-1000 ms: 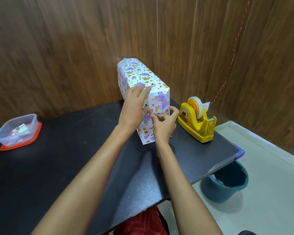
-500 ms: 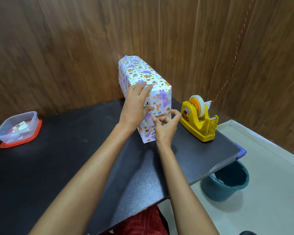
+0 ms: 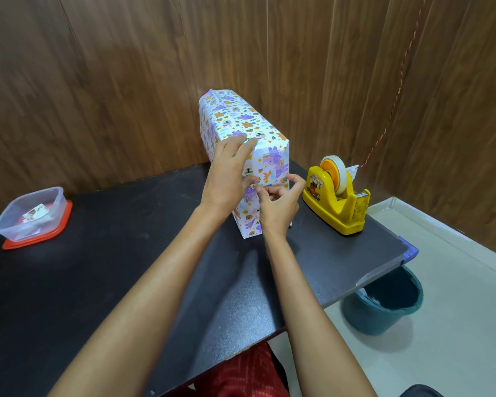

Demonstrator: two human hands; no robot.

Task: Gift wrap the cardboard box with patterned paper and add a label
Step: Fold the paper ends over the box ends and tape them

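Gift-wrapped box (image 3: pixel 242 121) stands on its long edge towards the back of the black table (image 3: pixel 126 270), just beside a yellow tape dispenser (image 3: pixel 336 203). Patterned paper covers every face that shows. The work looks to be at the near end flap, so wrapping seems almost finished. No label is visible on the box. Sealing this end and adding the label appear to be what remains.

The fingertips (image 3: pixel 293 177) of the right hand (image 3: pixel 275 209) meet the paper of the near end face about halfway up. The fingers are curled, with forefinger and thumb drawn close at the fold. Whether they pinch a strip of tape or only press the flap is too small to tell. The left hand (image 3: pixel 226 179) lies against the box's left side at the near corner. Its fingers are straight and spread up to the top edge, and its thumb is on the end face close to the right hand's fingers, steadying the box without gripping it. Both forearms reach forward from the bottom of the view, converging on the box.

Well apart at the table's left stands a clear plastic container (image 3: pixel 30 216) on an orange lid, with a small printed card (image 3: pixel 35 214) inside, possibly the label. A teal bucket (image 3: pixel 384 308) sits on the floor below the table's right edge.
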